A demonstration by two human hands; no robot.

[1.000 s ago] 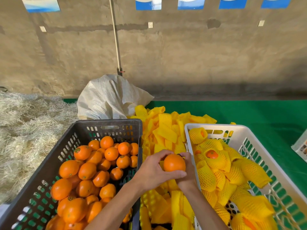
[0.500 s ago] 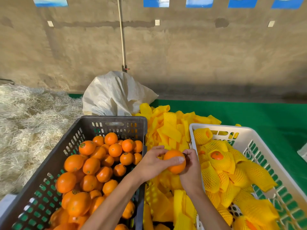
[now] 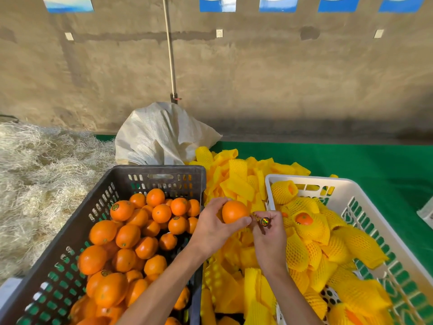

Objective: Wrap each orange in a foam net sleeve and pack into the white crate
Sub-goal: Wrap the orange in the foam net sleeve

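Note:
My left hand grips a bare orange above the gap between the two crates. Just right of it, my right hand pinches a small round sticker between thumb and fingertips, close to the orange's side. A pile of loose yellow foam net sleeves lies under and behind both hands. The white crate on the right holds several oranges wrapped in yellow sleeves. The dark crate on the left is heaped with bare oranges.
A white woven sack slumps behind the crates against the concrete wall. Straw is piled to the left. Green matting covers the surface at the right, and another white container's edge shows at the far right.
My right hand has drawn back from the orange to its right side and now pinches a small round sticker. My left hand has kept hold of the orange.

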